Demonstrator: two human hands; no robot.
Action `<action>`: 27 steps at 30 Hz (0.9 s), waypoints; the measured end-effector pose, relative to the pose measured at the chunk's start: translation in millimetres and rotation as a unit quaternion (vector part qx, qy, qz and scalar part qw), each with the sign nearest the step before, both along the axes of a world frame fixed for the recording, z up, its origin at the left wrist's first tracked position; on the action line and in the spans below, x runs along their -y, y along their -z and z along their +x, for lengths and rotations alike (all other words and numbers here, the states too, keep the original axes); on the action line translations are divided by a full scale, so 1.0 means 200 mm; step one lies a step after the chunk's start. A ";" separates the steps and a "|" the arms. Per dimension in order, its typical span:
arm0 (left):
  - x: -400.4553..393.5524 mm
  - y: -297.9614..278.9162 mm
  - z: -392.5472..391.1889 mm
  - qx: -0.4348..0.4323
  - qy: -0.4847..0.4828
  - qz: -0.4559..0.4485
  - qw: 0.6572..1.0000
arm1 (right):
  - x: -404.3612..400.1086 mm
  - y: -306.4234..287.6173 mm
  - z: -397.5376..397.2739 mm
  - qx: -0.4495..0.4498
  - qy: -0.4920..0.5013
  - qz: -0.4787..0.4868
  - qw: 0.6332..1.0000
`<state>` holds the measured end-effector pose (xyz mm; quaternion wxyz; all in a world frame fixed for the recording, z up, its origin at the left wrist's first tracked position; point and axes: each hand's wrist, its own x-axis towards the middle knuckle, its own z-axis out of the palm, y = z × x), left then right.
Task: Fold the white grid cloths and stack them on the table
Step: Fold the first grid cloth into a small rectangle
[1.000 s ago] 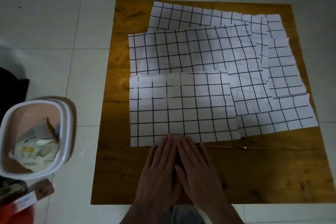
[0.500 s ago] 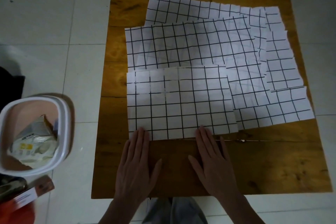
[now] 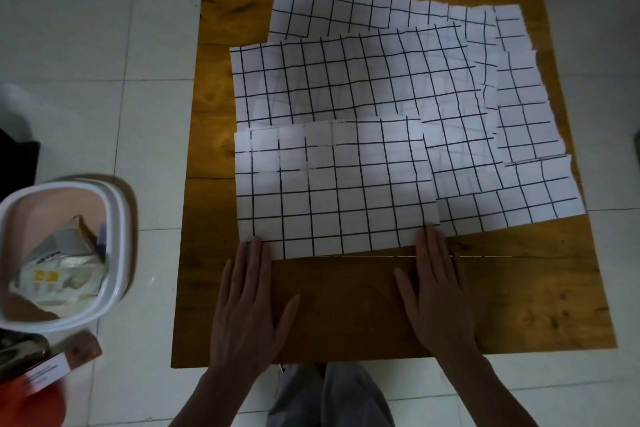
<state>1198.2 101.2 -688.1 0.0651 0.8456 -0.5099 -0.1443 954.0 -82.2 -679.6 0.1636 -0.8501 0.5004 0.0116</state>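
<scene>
Folded grid cloth (image 3: pixel 336 184) lies flat on tabletop (image 3: pixel 346 305), long axis left-right, directly ahead of you | left hand (image 3: pixel 247 302) flat at near-left corner, right hand (image 3: pixel 438 291) flat at near-right; both extended, fingertips on edge, gripping nothing | unfolded cloths (image 3: pixel 363 76) lie beyond it.

Two hands (image 3: pixel 339 302), one table (image 3: pixel 346 305), one bin (image 3: pixel 114 253), several overlapping grid cloths (image 3: pixel 336 184).

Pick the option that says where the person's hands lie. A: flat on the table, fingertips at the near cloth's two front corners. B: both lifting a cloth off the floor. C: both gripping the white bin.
A: the left hand and right hand lie flat on the table, fingertips at the folded cloth corners.
</scene>
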 end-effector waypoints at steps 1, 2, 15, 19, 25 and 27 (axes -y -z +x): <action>0.00 0.00 0.00 0.001 0.001 -0.001 1.000 | 0.00 0.00 0.00 0.005 0.003 0.000 1.000; 0.00 0.00 0.00 0.002 0.002 -0.001 1.000 | -0.01 0.00 0.01 0.009 0.005 0.000 1.000; 0.25 -0.05 -0.17 -0.025 0.116 -0.016 0.993 | 0.20 -0.15 0.17 0.039 0.151 -0.004 0.988; 0.31 -0.02 -0.20 -0.025 0.117 0.006 0.993 | 0.27 -0.19 0.21 -0.001 0.165 0.020 0.986; 0.31 -0.01 -0.22 -0.025 0.118 0.015 0.993 | 0.33 -0.22 0.25 0.034 0.224 0.119 0.967; 0.30 -0.01 -0.22 -0.029 0.115 0.016 0.993 | 0.32 -0.23 0.27 0.087 0.254 0.155 0.951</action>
